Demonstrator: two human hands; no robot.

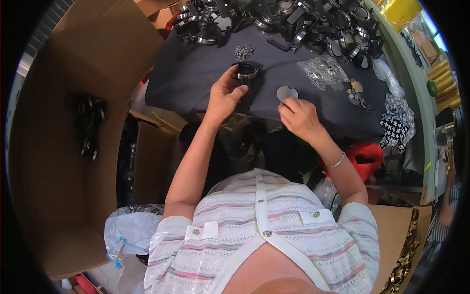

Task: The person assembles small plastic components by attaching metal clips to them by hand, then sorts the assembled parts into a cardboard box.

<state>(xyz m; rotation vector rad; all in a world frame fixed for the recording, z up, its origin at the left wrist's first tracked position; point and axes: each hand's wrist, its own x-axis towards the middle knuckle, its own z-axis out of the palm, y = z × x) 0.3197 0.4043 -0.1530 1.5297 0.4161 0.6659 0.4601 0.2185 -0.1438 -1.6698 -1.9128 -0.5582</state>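
My left hand [226, 95] is closed on a round black band with a silver rim [246, 73], gripping it at its left side just above the dark cloth. To the right, my right hand [301, 116] pinches the near edge of a thin, pale round disc [287, 93]. The two hands are apart. Beyond the left hand lies a small heap of silvery metal pieces [243, 52]. A clear plastic bag of small parts [324, 71] rests past the right hand, with several loose discs and small pieces [357, 92] beside it.
A large pile of black straps with round silver parts [289, 22] covers the table's far side. An open cardboard box [63, 196] stands at left. Another box [387, 220], with gold-coloured bands, is at lower right. A patterned cloth bundle [396, 120] hangs at the table's right edge.
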